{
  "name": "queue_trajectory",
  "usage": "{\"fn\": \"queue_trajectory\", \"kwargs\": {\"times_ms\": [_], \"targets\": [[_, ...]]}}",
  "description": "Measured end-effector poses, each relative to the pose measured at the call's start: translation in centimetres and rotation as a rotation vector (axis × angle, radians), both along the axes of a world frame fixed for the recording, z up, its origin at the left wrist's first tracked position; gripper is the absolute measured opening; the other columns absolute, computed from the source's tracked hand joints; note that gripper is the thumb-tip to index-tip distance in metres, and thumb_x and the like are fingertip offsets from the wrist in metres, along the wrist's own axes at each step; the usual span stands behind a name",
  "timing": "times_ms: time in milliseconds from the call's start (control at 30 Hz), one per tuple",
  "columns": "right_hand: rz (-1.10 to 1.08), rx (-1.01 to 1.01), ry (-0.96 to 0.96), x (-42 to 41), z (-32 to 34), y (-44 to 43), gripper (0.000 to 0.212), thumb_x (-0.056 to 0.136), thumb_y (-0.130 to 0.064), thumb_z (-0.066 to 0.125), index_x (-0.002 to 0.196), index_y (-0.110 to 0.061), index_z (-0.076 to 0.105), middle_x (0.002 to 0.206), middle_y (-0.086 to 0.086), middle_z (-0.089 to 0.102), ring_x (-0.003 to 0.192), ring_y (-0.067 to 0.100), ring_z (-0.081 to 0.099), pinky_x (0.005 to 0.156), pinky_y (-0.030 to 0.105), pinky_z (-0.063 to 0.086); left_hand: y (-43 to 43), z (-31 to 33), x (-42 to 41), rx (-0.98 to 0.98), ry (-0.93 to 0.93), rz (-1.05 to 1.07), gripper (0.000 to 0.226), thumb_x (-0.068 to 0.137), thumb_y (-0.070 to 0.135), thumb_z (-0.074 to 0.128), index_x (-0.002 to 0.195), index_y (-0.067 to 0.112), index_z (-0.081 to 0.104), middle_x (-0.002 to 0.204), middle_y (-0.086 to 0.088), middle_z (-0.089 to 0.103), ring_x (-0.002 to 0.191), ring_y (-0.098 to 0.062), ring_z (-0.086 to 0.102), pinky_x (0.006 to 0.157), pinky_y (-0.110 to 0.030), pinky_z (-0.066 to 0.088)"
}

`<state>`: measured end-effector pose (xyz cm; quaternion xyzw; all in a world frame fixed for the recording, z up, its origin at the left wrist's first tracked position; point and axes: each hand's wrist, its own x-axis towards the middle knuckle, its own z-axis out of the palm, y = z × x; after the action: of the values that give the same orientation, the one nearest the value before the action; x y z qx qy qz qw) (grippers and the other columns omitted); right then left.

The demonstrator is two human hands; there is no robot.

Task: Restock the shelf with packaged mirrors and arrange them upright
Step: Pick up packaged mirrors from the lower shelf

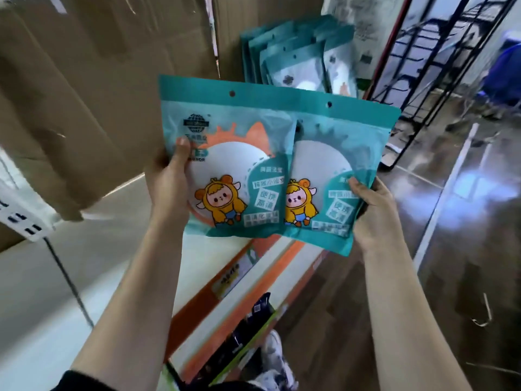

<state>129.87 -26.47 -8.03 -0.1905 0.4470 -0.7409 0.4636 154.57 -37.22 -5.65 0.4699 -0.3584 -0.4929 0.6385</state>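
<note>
The left hand [169,187] shows only its thumb on the front packet [225,165]; its fingers lie hidden behind. That packet covers the left edge of the second packet [338,170], which hides the right hand's [372,213] fingers. Shelved packets [296,60] beyond are blurred, their print unreadable. Cardboard boxes [84,94] run off the top and left edges.

My left mirror pack [239,131] carries white labels reading 便携 and 高清; my right mirror pack [338,142] repeats them, blurrier.
</note>
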Motion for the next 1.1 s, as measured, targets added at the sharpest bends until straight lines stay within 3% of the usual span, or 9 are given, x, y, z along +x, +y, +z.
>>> {"fn": "queue_trajectory", "kwargs": {"times_ms": [167, 300, 500, 733, 800, 933, 1000, 1100], "targets": [[0.004, -0.02, -0.015, -5.7, -0.3, -4.4, 0.026, 0.065, -0.008, 0.063, 0.091, -0.012, 0.061, 0.075, -0.002, 0.069, 0.065, 0.014, 0.065, 0.059, 0.026, 0.055, -4.7, 0.3, -6.5, -0.085, 0.006, -0.046, 0.021, 0.089, 0.018, 0.062, 0.106, 0.006, 0.066, 0.101, -0.003, 0.071, 0.093, -0.015, 0.069, 0.08, -0.029, 0.056], [0.035, -0.026, 0.026, -10.9, 0.5, -8.5, 0.027, 0.066, -0.008, 0.064, 0.093, -0.01, 0.06, 0.076, -0.002, 0.069, 0.066, 0.015, 0.066, 0.06, 0.027, 0.055, -9.5, 0.1, -11.5, -0.074, -0.007, -0.034, 0.006, 0.089, 0.02, 0.063, 0.085, 0.021, 0.068, 0.078, 0.012, 0.073, 0.079, -0.007, 0.069, 0.076, -0.029, 0.055], [0.035, -0.023, 0.05, -17.8, -0.4, -12.5, 0.077, 0.03, -0.033, 0.094, 0.097, -0.011, 0.062, 0.08, 0.0, 0.069, 0.067, 0.016, 0.066, 0.06, 0.028, 0.056, -13.4, -0.6, -18.2, -0.091, -0.01, -0.082, 0.011, 0.09, 0.018, 0.061, 0.081, 0.021, 0.065, 0.07, 0.015, 0.071, 0.069, -0.001, 0.066, 0.065, -0.02, 0.052], [0.063, -0.048, -0.014, -23.2, -0.1, -17.7, 0.077, 0.023, -0.033, 0.095, 0.09, -0.012, 0.064, 0.074, -0.001, 0.069, 0.065, 0.014, 0.066, 0.059, 0.028, 0.056, -17.6, 0.3, -22.9, -0.123, -0.032, -0.036, 0.01, 0.09, 0.019, 0.061, 0.08, 0.021, 0.063, 0.066, 0.016, 0.07, 0.064, 0.001, 0.065, 0.056, -0.016, 0.05], [0.072, -0.049, -0.005, -24.8, 0.1, -19.8, 0.068, 0.03, -0.029, 0.093, 0.09, -0.012, 0.066, 0.076, 0.0, 0.069, 0.068, 0.016, 0.067, 0.061, 0.029, 0.057, -18.5, 0.5, -24.2, -0.13, -0.034, 0.008, 0.011, 0.09, 0.018, 0.061, 0.08, 0.02, 0.064, 0.065, 0.015, 0.07, 0.064, 0.0, 0.065, 0.057, -0.018, 0.051], [0.167, -0.047, 0.037, -27.7, 0.6, -24.4, 0.021, 0.075, -0.004, 0.066, 0.094, -0.012, 0.064, 0.077, 0.0, 0.068, 0.069, 0.016, 0.065, 0.064, 0.029, 0.056, -20.8, 0.6, -26.1, -0.154, -0.017, 0.155, 0.012, 0.088, 0.014, 0.063, 0.079, 0.021, 0.066, 0.065, 0.015, 0.069, 0.069, -0.003, 0.063, 0.069, -0.022, 0.05], [0.224, -0.031, 0.104, -29.6, 0.7, -26.3, 0.02, 0.084, 0.001, 0.056, 0.096, -0.013, 0.062, 0.078, -0.001, 0.068, 0.07, 0.016, 0.065, 0.066, 0.029, 0.056, -21.0, 0.4, -27.6, -0.155, -0.014, 0.22, 0.013, 0.088, 0.013, 0.063, 0.08, 0.023, 0.065, 0.067, 0.018, 0.07, 0.071, 0.001, 0.064, 0.071, -0.019, 0.048], [0.32, -0.029, 0.142, -32.4, 0.9, -29.2, 0.021, 0.082, 0.001, 0.058, 0.096, -0.014, 0.061, 0.081, 0.0, 0.068, 0.073, 0.018, 0.065, 0.073, 0.035, 0.054, -20.9, 0.0, -30.3, -0.136, 0.017, 0.353, 0.017, 0.088, 0.012, 0.063, 0.076, 0.024, 0.061, 0.062, 0.022, 0.067, 0.065, 0.008, 0.061, 0.068, -0.013, 0.046]]}}
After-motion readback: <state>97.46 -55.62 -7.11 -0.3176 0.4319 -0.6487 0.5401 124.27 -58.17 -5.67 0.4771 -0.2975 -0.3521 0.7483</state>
